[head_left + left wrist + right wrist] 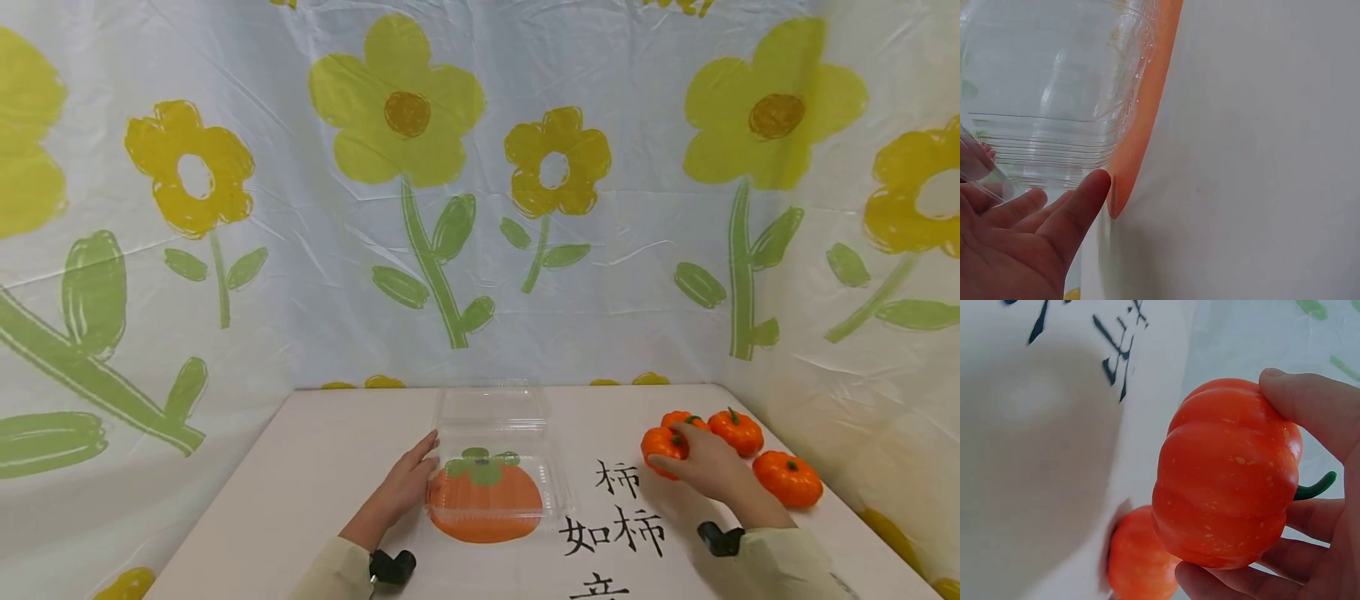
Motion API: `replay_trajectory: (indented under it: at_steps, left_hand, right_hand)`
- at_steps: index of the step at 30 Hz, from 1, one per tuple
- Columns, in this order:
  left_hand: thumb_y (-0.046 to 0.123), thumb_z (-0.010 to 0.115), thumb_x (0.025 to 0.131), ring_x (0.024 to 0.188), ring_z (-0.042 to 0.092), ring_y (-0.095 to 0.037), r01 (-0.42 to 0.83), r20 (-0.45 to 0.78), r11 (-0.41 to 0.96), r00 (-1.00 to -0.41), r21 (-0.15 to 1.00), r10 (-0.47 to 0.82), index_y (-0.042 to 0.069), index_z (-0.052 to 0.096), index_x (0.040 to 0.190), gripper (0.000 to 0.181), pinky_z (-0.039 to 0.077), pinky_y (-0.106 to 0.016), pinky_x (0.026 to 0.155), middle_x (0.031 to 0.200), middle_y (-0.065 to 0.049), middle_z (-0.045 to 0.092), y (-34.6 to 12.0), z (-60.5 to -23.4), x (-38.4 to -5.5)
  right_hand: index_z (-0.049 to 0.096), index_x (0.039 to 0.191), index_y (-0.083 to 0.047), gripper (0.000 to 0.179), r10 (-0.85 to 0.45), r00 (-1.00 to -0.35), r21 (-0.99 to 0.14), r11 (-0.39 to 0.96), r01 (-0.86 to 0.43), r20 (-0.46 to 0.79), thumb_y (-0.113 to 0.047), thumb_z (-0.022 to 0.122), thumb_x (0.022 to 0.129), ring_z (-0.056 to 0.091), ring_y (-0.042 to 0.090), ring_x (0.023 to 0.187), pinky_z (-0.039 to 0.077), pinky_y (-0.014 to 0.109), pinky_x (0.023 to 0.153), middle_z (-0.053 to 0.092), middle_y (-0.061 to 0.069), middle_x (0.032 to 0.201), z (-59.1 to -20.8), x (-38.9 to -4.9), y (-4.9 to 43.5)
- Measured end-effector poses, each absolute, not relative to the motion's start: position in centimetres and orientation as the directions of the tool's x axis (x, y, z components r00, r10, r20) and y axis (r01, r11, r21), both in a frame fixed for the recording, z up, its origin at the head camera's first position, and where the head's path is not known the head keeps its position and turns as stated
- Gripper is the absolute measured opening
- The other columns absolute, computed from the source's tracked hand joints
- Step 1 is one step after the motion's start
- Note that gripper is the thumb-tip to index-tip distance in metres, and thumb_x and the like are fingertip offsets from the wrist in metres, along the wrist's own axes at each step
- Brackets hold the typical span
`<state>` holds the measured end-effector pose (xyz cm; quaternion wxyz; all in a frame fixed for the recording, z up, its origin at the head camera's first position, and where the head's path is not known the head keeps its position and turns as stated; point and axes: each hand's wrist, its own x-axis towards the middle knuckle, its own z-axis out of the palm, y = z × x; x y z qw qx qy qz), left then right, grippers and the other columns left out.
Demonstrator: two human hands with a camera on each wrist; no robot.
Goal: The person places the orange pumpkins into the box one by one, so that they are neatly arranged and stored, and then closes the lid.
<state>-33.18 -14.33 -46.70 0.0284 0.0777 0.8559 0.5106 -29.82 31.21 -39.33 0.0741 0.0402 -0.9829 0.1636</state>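
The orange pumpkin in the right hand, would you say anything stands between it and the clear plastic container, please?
Nothing visible does. Between the orange pumpkin and the clear plastic container lie only flat black characters on the tabletop, and the left hand is at the container's opposite side.

The miniature pumpkin (1225, 475) in my fingers (1313, 403) is orange flecked with yellow — its stem (1317, 487) green. My clamshell box (1041, 69) is colourless, finely ribbed. My sleeves (783, 562) are cream; black characters (618, 479) and an orange, green-leaved persimmon print (486, 532) mark the white tabletop (337, 442). Yellow flowers with green stems pattern the pale curtain (300, 308).
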Motion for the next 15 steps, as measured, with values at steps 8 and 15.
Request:
replay_trajectory:
  at_steps: [8, 15]
  left_hand:
    - [0.019, 0.039, 0.101, 0.144, 0.027, -0.042, 0.111, 0.034, 0.462, -0.984, 0.880, 0.172, 0.014, 0.029, 0.153, 0.054, 0.023, -0.064, 0.114, 0.152, -0.015, 0.041, -14.2, -46.5, -33.1]
    - [0.019, 0.039, 0.101, 0.144, 0.028, -0.042, 0.130, 0.056, 0.458, -0.983, 0.879, 0.172, 0.012, 0.029, 0.153, 0.054, 0.024, -0.064, 0.114, 0.152, -0.016, 0.041, -14.2, -46.6, -33.1]
  right_hand:
    - [0.048, 0.134, 0.008, 0.085, -0.089, -0.983, -0.332, 0.933, -0.139, 0.161, -0.056, 0.067, 0.082, 0.054, 0.048, 0.113, 0.045, 0.064, 0.092, 0.057, 0.031, 0.127, -38.8, -30.3, 29.7]
    - [0.048, 0.134, 0.007, 0.084, -0.130, -0.971, -0.314, 0.930, -0.190, 0.202, -0.056, 0.066, 0.083, 0.057, 0.047, 0.110, 0.046, 0.062, 0.092, 0.058, 0.030, 0.125, -38.3, -30.9, 28.3]
